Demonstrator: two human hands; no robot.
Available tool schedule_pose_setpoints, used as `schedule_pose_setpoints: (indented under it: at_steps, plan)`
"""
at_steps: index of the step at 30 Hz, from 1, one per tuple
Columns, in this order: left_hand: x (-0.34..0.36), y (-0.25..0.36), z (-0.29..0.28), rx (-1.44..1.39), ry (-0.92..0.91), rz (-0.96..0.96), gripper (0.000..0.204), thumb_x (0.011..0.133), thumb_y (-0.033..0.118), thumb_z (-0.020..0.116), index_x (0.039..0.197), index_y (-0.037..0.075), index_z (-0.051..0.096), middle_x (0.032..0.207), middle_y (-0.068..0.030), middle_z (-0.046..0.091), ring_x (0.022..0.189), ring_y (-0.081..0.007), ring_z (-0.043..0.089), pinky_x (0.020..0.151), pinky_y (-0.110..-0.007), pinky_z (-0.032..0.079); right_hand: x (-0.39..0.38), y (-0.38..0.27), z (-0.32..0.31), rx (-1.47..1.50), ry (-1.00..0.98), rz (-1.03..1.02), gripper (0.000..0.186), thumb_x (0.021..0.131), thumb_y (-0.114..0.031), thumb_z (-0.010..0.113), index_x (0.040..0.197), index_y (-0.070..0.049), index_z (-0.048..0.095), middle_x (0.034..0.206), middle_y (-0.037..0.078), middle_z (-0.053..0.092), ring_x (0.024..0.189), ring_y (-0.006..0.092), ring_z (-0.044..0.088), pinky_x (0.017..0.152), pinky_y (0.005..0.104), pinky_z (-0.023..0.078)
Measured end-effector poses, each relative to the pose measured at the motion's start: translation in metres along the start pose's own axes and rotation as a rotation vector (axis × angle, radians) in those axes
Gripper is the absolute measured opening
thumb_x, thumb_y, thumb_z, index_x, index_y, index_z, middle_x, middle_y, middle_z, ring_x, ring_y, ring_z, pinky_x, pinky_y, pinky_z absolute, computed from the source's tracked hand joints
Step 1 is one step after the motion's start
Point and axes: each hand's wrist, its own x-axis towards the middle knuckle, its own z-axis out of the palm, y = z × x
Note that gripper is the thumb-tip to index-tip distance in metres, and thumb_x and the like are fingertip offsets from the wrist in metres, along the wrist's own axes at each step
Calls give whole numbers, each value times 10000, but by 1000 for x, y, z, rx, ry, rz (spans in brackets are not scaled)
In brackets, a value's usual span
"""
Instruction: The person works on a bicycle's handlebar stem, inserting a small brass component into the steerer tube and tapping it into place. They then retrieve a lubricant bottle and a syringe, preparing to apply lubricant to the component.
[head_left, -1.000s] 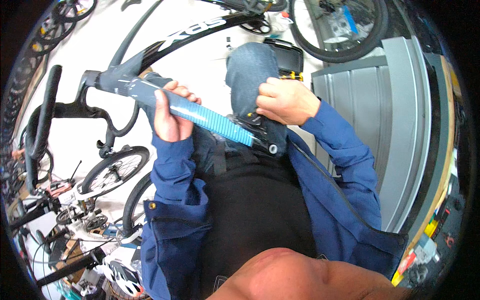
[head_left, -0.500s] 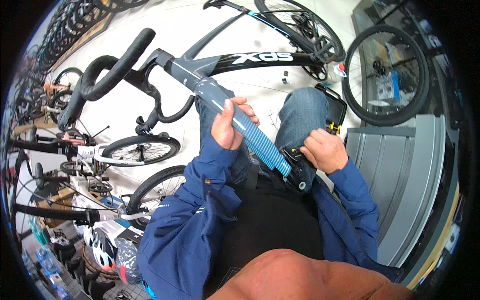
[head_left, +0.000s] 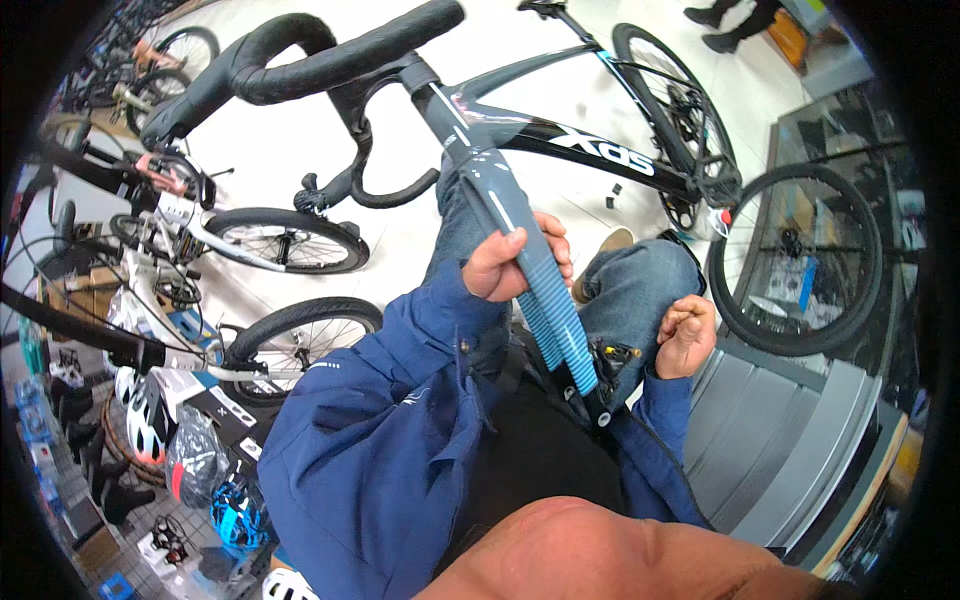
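Note:
A road bike frame (head_left: 560, 140), black and grey, lies tilted in front of me, with its front fork (head_left: 545, 270) pointing toward my lap. The fork has blue stripes, and no wheel sits in it. My left hand (head_left: 515, 262) is wrapped round the upper fork. At the fork's lower end is a black brake caliper (head_left: 612, 370) with a small yellow piece beside it. My right hand (head_left: 687, 335) is apart from the fork, over my right knee, its fingers curled in. Whatever is between those fingers, if anything, is too small to make out.
Black drop handlebars (head_left: 350, 75) rise at the upper left. A loose wheel (head_left: 795, 345) leans on a glass case at the right, above a grey ribbed panel (head_left: 740, 430). White bikes (head_left: 190, 215) and helmets (head_left: 145, 440) crowd the left. Another person's shoes (head_left: 720, 42) show at the far right.
My right hand has come away from the brake caliper to the right, and its palm has turned up. My left hand still grips the fork. The whole view has shifted, and another person's feet have appeared.

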Motion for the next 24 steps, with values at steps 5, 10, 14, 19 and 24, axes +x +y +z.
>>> schedule_pose_setpoints:
  at_steps: [5,10,14,19,24]
  plan:
    - [0,0,-4,-23,-39,-32,563,1049,443,548,1398,7,480,1184,-175,617,1151,-327,622,1016,-525,524,2,16,12,60,151,-23,484,1079,-507,546,989,-31,565,696,7,503,594,70,457,536,219,357]
    - [2,2,-2,-84,-60,-39,534,1033,397,621,1387,18,493,1194,-156,622,1149,-314,643,1034,-513,530,-1,19,9,31,163,-42,434,1089,-465,547,967,-48,552,729,23,510,584,68,439,534,212,347]
    - [4,2,-2,-90,-60,-29,528,1027,392,632,1379,21,500,1192,-154,617,1143,-313,637,1034,-507,530,-1,20,6,62,169,-15,420,1088,-450,558,957,-51,545,734,30,506,583,68,438,533,212,356]
    - [2,1,-1,-80,-55,-25,535,1022,399,640,1373,21,500,1168,-150,620,1135,-312,641,1027,-506,533,-1,19,9,72,177,-44,390,1091,-418,566,965,-49,546,740,30,507,592,71,443,525,208,354]
    - [2,0,-1,-54,-44,-25,556,1017,414,648,1372,12,499,1161,-159,637,1140,-320,647,1022,-511,533,-2,20,8,97,192,-33,369,1096,-394,563,966,-49,544,747,32,511,582,71,440,522,207,359]
